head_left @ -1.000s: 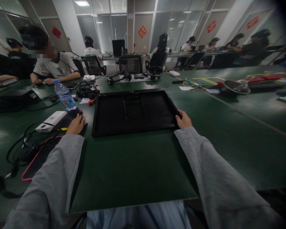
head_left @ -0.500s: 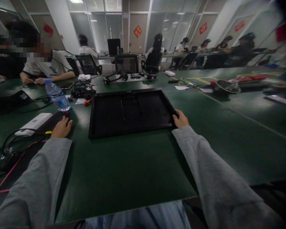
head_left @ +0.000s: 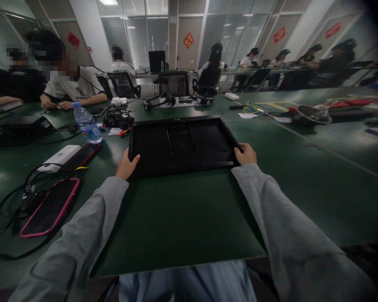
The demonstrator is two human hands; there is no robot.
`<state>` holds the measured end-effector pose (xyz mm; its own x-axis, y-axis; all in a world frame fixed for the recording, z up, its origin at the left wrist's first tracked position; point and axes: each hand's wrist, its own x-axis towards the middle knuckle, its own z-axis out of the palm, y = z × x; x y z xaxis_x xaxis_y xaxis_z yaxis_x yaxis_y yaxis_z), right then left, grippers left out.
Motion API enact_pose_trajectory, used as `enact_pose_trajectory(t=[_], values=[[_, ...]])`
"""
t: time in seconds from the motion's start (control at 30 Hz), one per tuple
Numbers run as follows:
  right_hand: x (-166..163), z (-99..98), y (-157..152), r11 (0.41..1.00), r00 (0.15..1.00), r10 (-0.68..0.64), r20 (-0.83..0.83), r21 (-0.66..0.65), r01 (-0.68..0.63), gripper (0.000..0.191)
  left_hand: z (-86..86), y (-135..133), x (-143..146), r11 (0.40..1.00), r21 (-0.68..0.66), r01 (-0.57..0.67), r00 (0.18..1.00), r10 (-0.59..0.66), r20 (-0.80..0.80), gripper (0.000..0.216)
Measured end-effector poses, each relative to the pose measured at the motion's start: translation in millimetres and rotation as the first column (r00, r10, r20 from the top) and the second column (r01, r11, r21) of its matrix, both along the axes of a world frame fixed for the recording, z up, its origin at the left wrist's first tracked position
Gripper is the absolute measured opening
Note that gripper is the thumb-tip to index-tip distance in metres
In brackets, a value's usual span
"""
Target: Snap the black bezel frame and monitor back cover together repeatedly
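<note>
A shallow black rectangular tray [head_left: 153, 144] with a raised rim and two ridges across its middle lies on the green table in front of me. My left hand [head_left: 126, 165] is closed on its left edge, thumb over the rim and the other fingers hidden behind the side. On the opposite side, my right hand [head_left: 246, 154] grips the right edge near the front corner. Small pale lettering, too small to read, shows on the far rim.
To the left are a water bottle [head_left: 87, 124], a white power bank [head_left: 59, 158], a pink-edged phone [head_left: 52, 207] and black cables. Beyond the tray lie a headset [head_left: 160, 100] and small electronics. A metal bowl [head_left: 311, 115] stands at right. Several people sit around.
My left hand has moved right, from beside the power bank and bottle to the tray's left edge, and has taken hold of it. My right hand keeps its grip. The view has shifted slightly.
</note>
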<state>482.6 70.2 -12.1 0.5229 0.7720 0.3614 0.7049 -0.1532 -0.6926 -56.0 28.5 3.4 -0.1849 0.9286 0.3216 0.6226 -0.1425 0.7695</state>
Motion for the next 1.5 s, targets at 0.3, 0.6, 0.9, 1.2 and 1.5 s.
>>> enact_pose_trajectory(t=[0.3,0.6,0.9,1.2,1.5], values=[[-21.3,9.3,-10.2,0.998,0.999,0.047,0.02,-0.037,-0.046,0.04,19.4,-14.8,-12.5,0.967,-0.132,-0.216,0.926,0.16,-0.343,0.049],[-19.9,3.7,-3.9,0.988,0.987,0.153,0.051,-0.036,-0.151,0.04,20.6,-20.4,-18.9,0.956,-0.113,-0.272,0.843,0.18,-0.507,0.052],[-16.2,-2.0,-1.8,0.986,0.985,0.164,0.062,-0.028,-0.162,0.043,19.2,-20.9,-19.9,0.96,-0.121,-0.253,0.89,0.182,-0.418,0.051],[-15.6,-2.0,-1.3,0.984,0.982,0.175,0.075,-0.034,-0.173,0.041,22.0,-22.8,-17.2,0.955,-0.129,-0.268,0.869,0.181,-0.461,0.051],[-15.1,-1.3,-2.3,0.981,0.978,0.194,0.077,-0.012,-0.194,0.04,22.6,-23.9,-15.5,0.95,-0.118,-0.289,0.865,0.206,-0.458,0.051]])
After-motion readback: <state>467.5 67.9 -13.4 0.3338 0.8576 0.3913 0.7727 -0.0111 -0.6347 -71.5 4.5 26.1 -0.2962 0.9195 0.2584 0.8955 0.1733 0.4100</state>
